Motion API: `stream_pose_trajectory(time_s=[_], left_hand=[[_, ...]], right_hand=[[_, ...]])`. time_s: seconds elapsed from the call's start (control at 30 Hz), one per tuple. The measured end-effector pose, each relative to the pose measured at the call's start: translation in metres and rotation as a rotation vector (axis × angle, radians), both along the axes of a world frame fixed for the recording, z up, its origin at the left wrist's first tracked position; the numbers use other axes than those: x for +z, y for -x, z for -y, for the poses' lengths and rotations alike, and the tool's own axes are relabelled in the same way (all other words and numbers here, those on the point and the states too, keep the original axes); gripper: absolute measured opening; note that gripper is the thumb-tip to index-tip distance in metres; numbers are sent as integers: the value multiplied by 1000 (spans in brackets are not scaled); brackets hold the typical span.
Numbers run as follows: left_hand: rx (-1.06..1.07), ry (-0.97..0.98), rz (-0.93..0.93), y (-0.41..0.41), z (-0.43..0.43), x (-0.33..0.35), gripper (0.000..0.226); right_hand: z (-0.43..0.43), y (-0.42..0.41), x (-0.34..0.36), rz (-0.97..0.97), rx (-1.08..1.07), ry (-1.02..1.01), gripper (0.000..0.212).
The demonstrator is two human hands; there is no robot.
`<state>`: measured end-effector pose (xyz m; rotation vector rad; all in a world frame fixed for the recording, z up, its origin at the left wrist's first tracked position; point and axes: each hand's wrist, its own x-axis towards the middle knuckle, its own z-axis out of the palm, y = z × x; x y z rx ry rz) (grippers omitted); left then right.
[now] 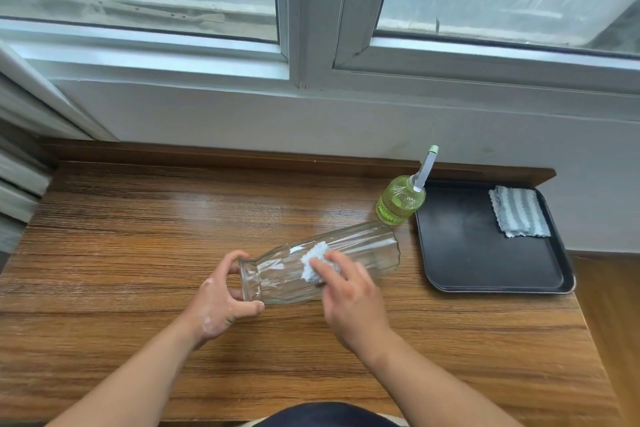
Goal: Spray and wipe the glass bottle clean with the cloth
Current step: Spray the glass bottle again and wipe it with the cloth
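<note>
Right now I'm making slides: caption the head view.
Cleaning step: left hand grips the glass bottle at its neck; right hand rubs cloth on it.

1. A brown wood-grain table (138, 218) fills the lower view, with a raised wooden lip (207, 153) along its far edge.
2. A black rectangular tray with rounded corners (464, 253) lies flat on the table's right end.
3. A folded grey-and-white striped cloth with scalloped edges (519, 213) lies in the tray's far right corner.
4. A pale painted wall (242, 121) rises behind the table, under a white-framed window (311, 28) with dusty panes.
5. An orange-brown wooden floor (614, 308) shows right of the table.
</note>
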<state>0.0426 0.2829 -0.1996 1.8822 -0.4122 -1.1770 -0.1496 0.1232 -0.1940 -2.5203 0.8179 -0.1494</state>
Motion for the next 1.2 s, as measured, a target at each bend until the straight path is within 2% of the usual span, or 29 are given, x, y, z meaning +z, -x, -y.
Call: stream_pose_trajectory(time_s=[0.2,0.3,0.4,0.57,0.7,0.8,1.07,1.2], left_hand=[[-8,-9,-20,2,-3,-1,91],[-7,-20,-56,1,-3,1,95],[-9,-25,-122,-1,-2,7,102],[-15,-21,-141,0,1,14,105],[-26,-5,-210,-2,0,15,116],[-36,9,-231,-3,-2,14,118],[-34,22,-220,-1,-4,10,105],[-5,31,-221,0,-6,9,105]], right_hand=[[68,24,-11,-14,-327,35,39],[95,29,-15,-25,-418,19,36],[93,31,-15,-13,-415,43,36],[34,6,-10,-17,-156,99,33],[-16,-19,3,103,36,36,41],[-26,-30,8,115,135,41,42],[-41,-38,5,88,334,171,36],[-33,-24,3,66,498,276,19]])
